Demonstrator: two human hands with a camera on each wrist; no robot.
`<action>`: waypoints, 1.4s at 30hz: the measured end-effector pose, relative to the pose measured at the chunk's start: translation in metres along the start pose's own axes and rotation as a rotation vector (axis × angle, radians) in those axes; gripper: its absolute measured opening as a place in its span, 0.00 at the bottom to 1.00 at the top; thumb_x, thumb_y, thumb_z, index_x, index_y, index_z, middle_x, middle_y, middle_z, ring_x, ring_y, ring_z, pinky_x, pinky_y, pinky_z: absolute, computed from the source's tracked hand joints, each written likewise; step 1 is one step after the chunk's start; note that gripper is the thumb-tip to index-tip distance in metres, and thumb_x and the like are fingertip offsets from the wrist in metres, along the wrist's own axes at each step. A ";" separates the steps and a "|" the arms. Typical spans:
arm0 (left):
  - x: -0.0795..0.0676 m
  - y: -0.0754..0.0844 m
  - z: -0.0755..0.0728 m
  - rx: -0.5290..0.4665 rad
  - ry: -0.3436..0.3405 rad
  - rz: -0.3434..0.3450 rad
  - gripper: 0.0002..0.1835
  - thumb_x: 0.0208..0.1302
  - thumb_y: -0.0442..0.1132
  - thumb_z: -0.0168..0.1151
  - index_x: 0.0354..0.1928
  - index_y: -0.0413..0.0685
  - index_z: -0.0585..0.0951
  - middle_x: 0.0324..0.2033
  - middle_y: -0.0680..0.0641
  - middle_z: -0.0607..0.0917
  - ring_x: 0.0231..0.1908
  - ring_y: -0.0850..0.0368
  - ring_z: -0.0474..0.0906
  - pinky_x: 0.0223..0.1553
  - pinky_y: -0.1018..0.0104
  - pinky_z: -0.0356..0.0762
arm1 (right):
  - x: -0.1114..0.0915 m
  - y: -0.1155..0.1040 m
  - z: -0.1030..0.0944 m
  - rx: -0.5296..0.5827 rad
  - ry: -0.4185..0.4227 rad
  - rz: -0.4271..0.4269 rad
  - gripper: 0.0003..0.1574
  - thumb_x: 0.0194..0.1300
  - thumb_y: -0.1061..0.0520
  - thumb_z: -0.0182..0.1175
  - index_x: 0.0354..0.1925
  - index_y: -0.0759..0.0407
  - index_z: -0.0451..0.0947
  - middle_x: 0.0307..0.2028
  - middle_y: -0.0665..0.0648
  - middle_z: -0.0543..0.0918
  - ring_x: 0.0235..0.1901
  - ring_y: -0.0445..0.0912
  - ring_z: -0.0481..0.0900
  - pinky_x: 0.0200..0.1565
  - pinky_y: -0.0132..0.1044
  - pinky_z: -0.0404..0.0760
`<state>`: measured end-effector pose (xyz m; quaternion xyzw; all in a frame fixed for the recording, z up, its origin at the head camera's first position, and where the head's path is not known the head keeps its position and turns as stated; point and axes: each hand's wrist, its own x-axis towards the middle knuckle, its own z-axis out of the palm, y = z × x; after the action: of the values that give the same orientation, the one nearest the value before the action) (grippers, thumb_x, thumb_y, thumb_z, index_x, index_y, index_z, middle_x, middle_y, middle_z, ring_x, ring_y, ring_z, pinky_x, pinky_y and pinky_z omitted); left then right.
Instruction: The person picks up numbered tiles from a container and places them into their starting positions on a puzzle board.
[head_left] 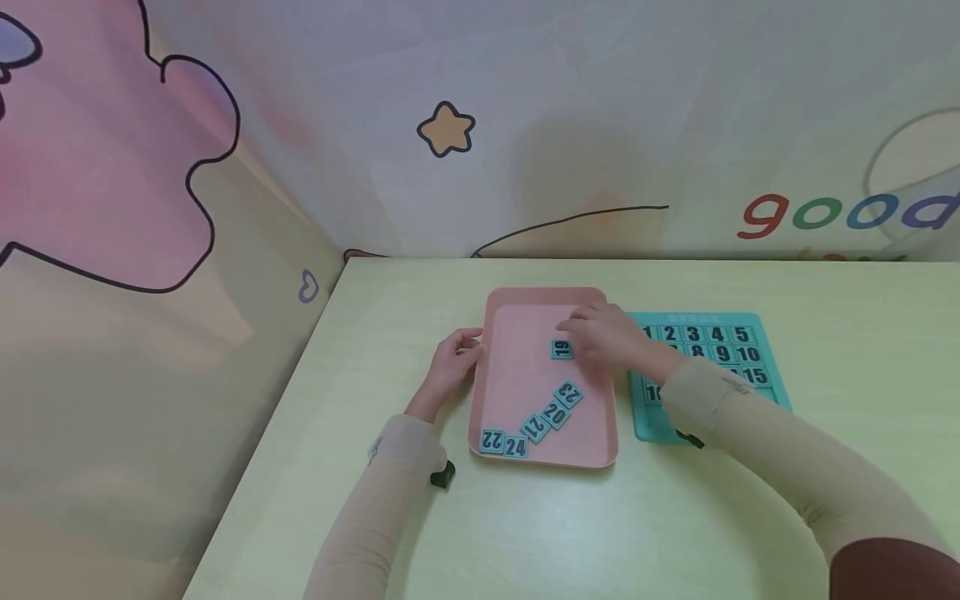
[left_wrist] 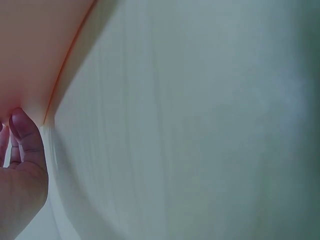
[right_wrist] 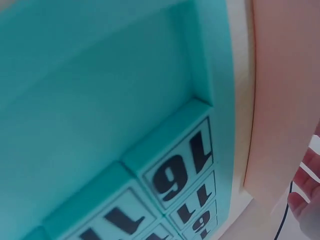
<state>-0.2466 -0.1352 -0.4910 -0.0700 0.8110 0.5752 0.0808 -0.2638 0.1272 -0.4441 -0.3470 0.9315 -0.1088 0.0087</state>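
A pink tray (head_left: pixel 525 333) lies on the table with loose number tiles in it. My left hand (head_left: pixel 452 363) is at the tray's left edge, its thumb and fingers pinching the rim; the left wrist view shows the thumb (left_wrist: pixel 27 135) against the tray's side. Over the upper right of the tray reaches my right hand (head_left: pixel 603 335), fingertips just above the 19 tile (head_left: pixel 561 349), which lies turned sideways. Lower down are the 23 tile (head_left: pixel 568 394), 20 tile (head_left: pixel 556 414), 21 tile (head_left: pixel 536 428), 22 tile (head_left: pixel 492 441) and 24 tile (head_left: pixel 516 447).
Right of the tray lies a teal number board (head_left: pixel 652 427), partly under my right forearm. Its upper rows hold tiles in order; the 16 tile (right_wrist: pixel 177 165) borders a bare recess. A printed wall (head_left: pixel 600 125) stands behind the table (head_left: pixel 540 533).
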 end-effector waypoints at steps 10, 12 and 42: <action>0.000 0.002 0.001 0.002 -0.010 0.010 0.18 0.60 0.38 0.54 0.53 0.47 0.72 0.38 0.45 0.74 0.29 0.59 0.71 0.31 0.73 0.72 | 0.015 -0.003 0.011 0.042 -0.109 0.052 0.27 0.55 0.65 0.56 0.54 0.50 0.72 0.40 0.54 0.77 0.41 0.47 0.70 0.48 0.41 0.71; 0.000 0.002 0.001 0.008 -0.010 0.004 0.18 0.60 0.38 0.54 0.53 0.48 0.72 0.38 0.45 0.74 0.29 0.59 0.71 0.31 0.73 0.72 | 0.017 -0.003 0.014 0.033 -0.124 0.063 0.28 0.55 0.66 0.54 0.54 0.48 0.72 0.37 0.53 0.76 0.38 0.46 0.69 0.44 0.38 0.70; -0.001 0.003 -0.001 0.015 -0.013 0.011 0.18 0.60 0.37 0.54 0.53 0.46 0.72 0.37 0.45 0.74 0.29 0.58 0.72 0.30 0.73 0.73 | 0.011 -0.009 -0.005 0.183 -0.160 0.206 0.15 0.51 0.58 0.60 0.41 0.59 0.79 0.35 0.54 0.81 0.31 0.45 0.74 0.37 0.37 0.76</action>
<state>-0.2465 -0.1356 -0.4881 -0.0611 0.8152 0.5698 0.0834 -0.2663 0.1144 -0.4363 -0.2550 0.9446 -0.1640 0.1255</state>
